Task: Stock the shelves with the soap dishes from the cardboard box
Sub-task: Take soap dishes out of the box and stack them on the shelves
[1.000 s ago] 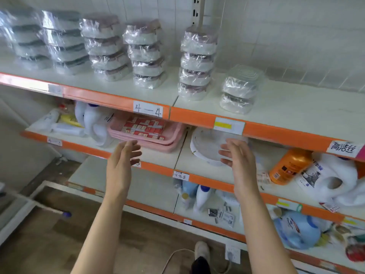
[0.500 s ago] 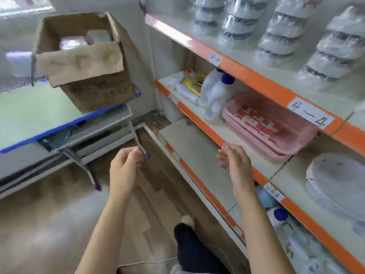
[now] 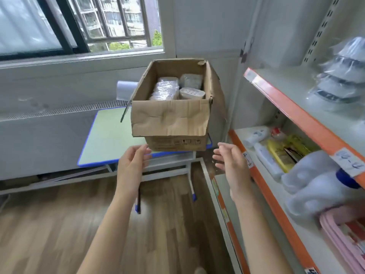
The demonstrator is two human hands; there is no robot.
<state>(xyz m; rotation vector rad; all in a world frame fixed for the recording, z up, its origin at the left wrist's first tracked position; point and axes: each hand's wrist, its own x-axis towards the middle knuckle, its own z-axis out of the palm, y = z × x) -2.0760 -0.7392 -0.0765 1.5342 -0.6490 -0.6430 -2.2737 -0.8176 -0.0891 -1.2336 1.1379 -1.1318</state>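
Observation:
An open cardboard box [image 3: 173, 123] stands on a small green table [image 3: 106, 139] straight ahead. Inside it lie several plastic-wrapped soap dishes [image 3: 166, 89] and one white perforated dish [image 3: 191, 93]. My left hand [image 3: 132, 163] hovers just below the box's front left corner, fingers loosely curled and holding nothing. My right hand [image 3: 230, 159] hangs level with it near the box's front right corner, fingers relaxed and apart. On the top shelf [image 3: 280, 95] at the right sits a stack of wrapped soap dishes [image 3: 341, 76].
The orange-edged shelf unit runs down the right side. Its middle shelf [image 3: 254, 169] holds tubes, yellow packets [image 3: 284, 153], white bottles [image 3: 314, 182] and pink trays [image 3: 341, 240]. A window and a radiator cover [image 3: 59, 123] are behind the table. Wooden floor [image 3: 59, 224] lies below.
The view has swung left from the shelves to the box, which now sits centred and close. Both empty hands have come along and now hang just under the box's front edge.

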